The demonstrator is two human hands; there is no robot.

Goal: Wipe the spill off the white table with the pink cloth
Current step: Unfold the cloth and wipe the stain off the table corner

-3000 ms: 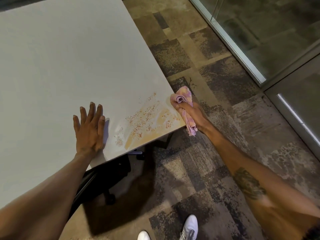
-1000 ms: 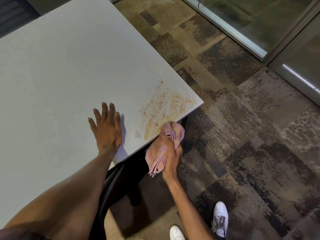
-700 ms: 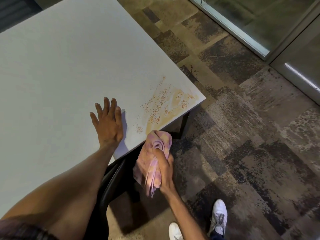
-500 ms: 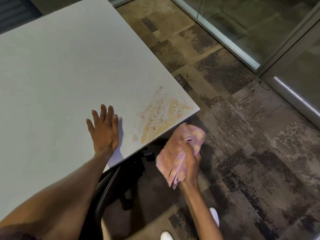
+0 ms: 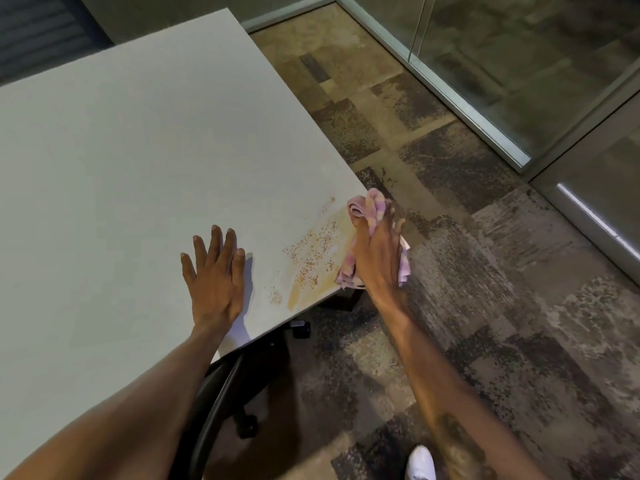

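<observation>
Gripping the pink cloth, the right hand has returned onto the worktop's 3 o'clock corner, over the spill; left hand stays flat, empty.

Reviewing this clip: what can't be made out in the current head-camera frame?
- Spill: its part at the table corner lies hidden under the pink cloth and right hand.
- Grip on the cloth: fingers curl out of sight.
- Chair: mostly hidden by the table and left arm.
- White shoe: cut off by the bottom edge.
</observation>
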